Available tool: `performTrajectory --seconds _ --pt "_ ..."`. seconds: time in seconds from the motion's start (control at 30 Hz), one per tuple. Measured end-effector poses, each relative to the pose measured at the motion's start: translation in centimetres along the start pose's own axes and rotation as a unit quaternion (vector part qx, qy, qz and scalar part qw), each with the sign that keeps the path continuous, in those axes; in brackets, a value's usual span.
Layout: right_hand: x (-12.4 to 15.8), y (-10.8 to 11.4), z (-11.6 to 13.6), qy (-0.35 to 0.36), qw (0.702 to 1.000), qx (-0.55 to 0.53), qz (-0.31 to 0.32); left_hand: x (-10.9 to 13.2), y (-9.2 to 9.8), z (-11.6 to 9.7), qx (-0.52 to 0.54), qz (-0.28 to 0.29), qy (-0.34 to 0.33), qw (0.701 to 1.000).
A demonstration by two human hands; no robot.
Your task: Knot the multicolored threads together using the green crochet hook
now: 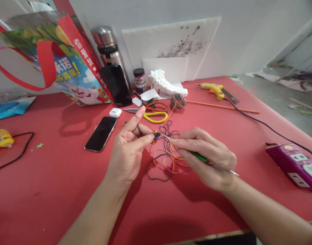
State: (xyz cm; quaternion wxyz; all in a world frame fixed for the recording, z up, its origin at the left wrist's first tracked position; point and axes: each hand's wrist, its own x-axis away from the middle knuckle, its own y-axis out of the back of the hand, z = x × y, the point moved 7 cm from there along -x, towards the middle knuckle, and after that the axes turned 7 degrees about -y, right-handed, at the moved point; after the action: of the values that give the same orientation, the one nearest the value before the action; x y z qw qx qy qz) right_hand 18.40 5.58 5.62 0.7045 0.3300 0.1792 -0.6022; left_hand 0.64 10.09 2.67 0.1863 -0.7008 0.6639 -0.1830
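Observation:
Between thumb and fingers, my left hand (pixel 131 146) pinches a small multicoloured piece of crochet (pixel 156 134). Yarn loops around its raised index finger. My right hand (pixel 209 156) grips a crochet hook (pixel 198 156) with a green handle, held like a pen, and the hook's metal tip meets the crochet piece. Loose strands of multicoloured yarn (pixel 168 160) lie in loops on the table beneath and between both hands. They lead back to a small yarn ball (pixel 178 101) behind.
On the red table (pixel 56 190), scissors (pixel 156 117), a phone (pixel 101 133) and an earbud case (pixel 115 112) lie beyond my left hand. A yellow glue gun (pixel 213 90) trails its cord rightward past a purple box (pixel 296 166). A gift bag (pixel 76 68) and a thermos (pixel 107 41) stand behind.

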Motion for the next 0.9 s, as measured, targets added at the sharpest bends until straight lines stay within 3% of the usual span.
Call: performTrajectory --seconds 0.9 --pt "-0.56 0.37 0.36 -0.030 1.000 -0.004 -0.004 -0.22 0.35 -0.50 -0.048 -0.021 -0.017 0.999"
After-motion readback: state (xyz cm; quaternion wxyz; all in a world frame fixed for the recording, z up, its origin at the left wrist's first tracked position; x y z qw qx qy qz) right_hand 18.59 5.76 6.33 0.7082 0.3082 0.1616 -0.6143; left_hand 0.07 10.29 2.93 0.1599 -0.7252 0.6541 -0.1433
